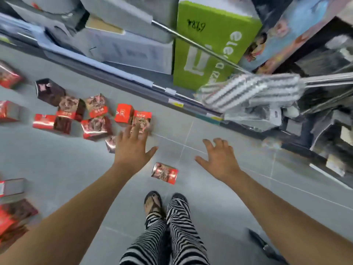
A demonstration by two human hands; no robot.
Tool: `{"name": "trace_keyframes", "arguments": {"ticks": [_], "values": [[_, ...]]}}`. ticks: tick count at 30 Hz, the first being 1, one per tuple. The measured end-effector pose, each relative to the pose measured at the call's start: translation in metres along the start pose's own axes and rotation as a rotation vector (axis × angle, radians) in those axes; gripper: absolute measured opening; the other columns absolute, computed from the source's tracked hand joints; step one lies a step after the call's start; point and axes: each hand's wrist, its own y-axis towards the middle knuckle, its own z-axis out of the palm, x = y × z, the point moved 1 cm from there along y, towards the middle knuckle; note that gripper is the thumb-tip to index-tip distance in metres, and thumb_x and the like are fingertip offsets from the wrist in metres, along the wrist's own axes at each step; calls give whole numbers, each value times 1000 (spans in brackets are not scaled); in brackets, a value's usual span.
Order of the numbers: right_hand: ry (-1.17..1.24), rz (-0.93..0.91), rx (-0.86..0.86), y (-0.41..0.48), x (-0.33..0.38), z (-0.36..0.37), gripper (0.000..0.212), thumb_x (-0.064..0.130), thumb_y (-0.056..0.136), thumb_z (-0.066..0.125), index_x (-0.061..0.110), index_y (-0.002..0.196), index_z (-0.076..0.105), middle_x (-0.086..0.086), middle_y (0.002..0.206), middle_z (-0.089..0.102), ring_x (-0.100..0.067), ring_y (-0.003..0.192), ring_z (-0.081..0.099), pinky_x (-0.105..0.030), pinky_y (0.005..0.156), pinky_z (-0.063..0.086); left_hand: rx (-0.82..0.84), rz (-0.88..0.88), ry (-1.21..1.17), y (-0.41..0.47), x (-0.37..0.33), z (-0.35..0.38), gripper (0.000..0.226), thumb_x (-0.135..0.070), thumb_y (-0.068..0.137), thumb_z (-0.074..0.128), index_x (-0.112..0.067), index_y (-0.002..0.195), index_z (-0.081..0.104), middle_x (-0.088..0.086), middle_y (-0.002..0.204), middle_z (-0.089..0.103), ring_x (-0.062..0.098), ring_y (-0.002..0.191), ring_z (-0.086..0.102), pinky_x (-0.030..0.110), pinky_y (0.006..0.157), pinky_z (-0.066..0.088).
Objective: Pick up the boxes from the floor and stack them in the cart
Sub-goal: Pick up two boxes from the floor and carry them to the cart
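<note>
Several small red and dark shiny boxes lie scattered on the grey tiled floor at the left. My left hand is spread open just below a pair of red boxes, its fingertips overlapping the nearer one. A single red box lies on the floor between my two hands, close to my feet. My right hand hovers open over bare floor with nothing in it. More boxes sit at the lower left edge. No cart is in view.
A low shelf runs diagonally across the top, holding a green carton, grey cartons and a striped mop head. My feet and zebra-patterned trousers are at the bottom centre. A dark object lies at the lower right.
</note>
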Motion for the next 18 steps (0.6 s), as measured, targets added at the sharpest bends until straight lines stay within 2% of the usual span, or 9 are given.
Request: {"name": "trace_keyframes", "arguments": {"ticks": [5, 8, 12, 15, 18], "values": [[-5, -103, 31, 78, 29, 117, 79, 68, 87, 46, 17, 146, 34, -16, 142, 39, -33, 129, 34, -40, 104, 29, -17, -78, -75, 17, 56, 136, 78, -64, 82, 35, -8, 132, 53, 24, 135, 51, 49, 121, 47, 58, 98, 39], [-1, -179, 91, 121, 56, 199, 99, 81, 76, 44, 13, 146, 31, -14, 140, 41, -31, 128, 35, -41, 105, 30, -31, -117, -73, 31, 85, 221, 78, -65, 82, 35, -7, 133, 52, 25, 136, 50, 49, 124, 43, 59, 101, 36], [-121, -323, 172, 162, 99, 306, 127, 86, 57, 60, 10, 150, 17, -13, 141, 38, -31, 129, 34, -45, 106, 29, -82, -180, -98, 56, 110, 311, 77, -64, 82, 38, -10, 136, 49, 25, 140, 46, 47, 127, 41, 57, 103, 32], [-193, -369, 157, 191, 111, 364, 136, 82, 55, 66, 11, 152, 3, -15, 141, 36, -33, 128, 35, -45, 102, 34, -163, -200, -120, 78, 123, 357, 73, -60, 85, 48, -11, 139, 47, 24, 144, 42, 45, 132, 36, 56, 106, 28], [-123, -413, 98, 210, 112, 394, 123, 64, 63, 71, 14, 151, 2, -12, 133, 41, -30, 119, 42, -38, 91, 43, -282, -175, -115, 94, 137, 384, 70, -56, 87, 53, -11, 140, 44, 23, 147, 38, 44, 135, 32, 56, 107, 26]]}}
